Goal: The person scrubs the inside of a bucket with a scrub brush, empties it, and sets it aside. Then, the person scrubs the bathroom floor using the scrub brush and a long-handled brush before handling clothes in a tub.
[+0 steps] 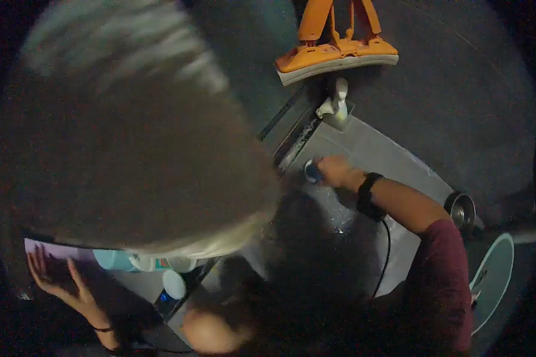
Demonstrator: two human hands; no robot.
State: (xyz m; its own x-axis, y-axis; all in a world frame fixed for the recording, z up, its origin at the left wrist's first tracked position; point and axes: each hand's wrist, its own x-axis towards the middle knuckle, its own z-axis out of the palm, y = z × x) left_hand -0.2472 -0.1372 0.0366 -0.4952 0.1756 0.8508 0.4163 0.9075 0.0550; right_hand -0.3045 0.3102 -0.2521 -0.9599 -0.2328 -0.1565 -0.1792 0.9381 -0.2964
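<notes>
The right hand (337, 172) curls around a small, roundish blue thing (313, 172), and the left hand (80, 294) spreads wide by a flat, pale-purple thing (62, 250).

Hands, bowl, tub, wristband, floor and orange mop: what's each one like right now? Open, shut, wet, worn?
Left hand: open, fingers spread.
Right hand: closed around a small dark thing.
Metal bowl: open, insides too dim.
Green-rimmed tub: open.
Wristband: worn, right wrist.
Grey floor: looks wet in patches.
Orange mop: not held by either hand.
</notes>
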